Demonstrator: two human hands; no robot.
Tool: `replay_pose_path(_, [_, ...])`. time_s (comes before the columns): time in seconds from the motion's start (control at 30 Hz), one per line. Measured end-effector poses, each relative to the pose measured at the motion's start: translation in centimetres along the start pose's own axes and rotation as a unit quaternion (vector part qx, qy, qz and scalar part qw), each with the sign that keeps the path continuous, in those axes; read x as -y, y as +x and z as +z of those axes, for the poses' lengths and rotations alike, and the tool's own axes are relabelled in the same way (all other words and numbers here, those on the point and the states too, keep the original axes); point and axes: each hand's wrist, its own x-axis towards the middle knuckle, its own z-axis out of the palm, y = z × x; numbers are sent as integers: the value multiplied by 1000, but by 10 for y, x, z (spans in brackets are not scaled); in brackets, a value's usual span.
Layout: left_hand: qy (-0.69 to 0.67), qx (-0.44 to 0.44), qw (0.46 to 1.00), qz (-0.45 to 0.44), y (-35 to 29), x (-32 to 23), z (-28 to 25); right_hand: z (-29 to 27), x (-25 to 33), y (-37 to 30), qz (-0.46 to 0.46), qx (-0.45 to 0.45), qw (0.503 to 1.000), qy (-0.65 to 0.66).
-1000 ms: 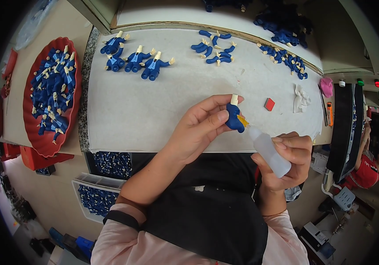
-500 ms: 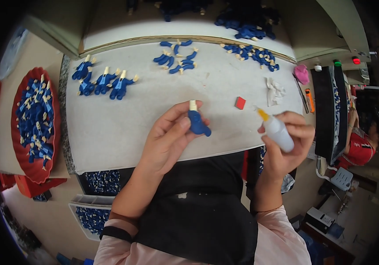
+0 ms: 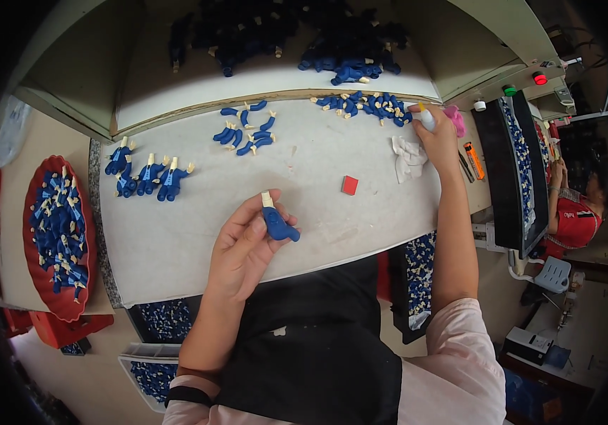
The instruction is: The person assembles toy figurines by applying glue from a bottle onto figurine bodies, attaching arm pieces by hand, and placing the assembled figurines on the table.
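My left hand (image 3: 240, 248) is closed around a small blue figurine part (image 3: 278, 225) with a cream stub pointing up, held over the near half of the white work surface (image 3: 304, 269). Stretched out to the far right, my right hand (image 3: 440, 138) grips a translucent white squeeze bottle (image 3: 428, 120) with a yellow nozzle. The bottle is beside the right end of a heap of small blue arm pieces with cream hands (image 3: 371, 106). A smaller group of the same arm pieces (image 3: 247, 131) lies at the back middle. Several blue figurine bodies (image 3: 150, 176) stand or lie together at the left.
A red block (image 3: 349, 185), crumpled white tissue (image 3: 410, 159), pink lump (image 3: 455, 122) and orange marker-like stick (image 3: 474, 161) lie to the right. A scalloped red tray (image 3: 86, 283) of figurines is at the far left. Another person in red (image 3: 574, 223) sits at the right.
My right hand has carried the bottle away from me, up to the arm-piece heap. The whole view has shifted. My left hand still holds the blue part.
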Motion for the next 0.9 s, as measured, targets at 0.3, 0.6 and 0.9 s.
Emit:
replay_pose_path(0.3, [-1,0,1000,-1,1,-1,-3,-7,9,-3,-88,53,992,-78])
replay_pose_path(0.6, [-19,-21,1000,-8,-1,1,-4,-20,34,-19,-134,79,987,-32])
replay_pose_path(0.9, [-15,19,1000,-15,1,-5,2,25,143,-98,-6,199,855,478])
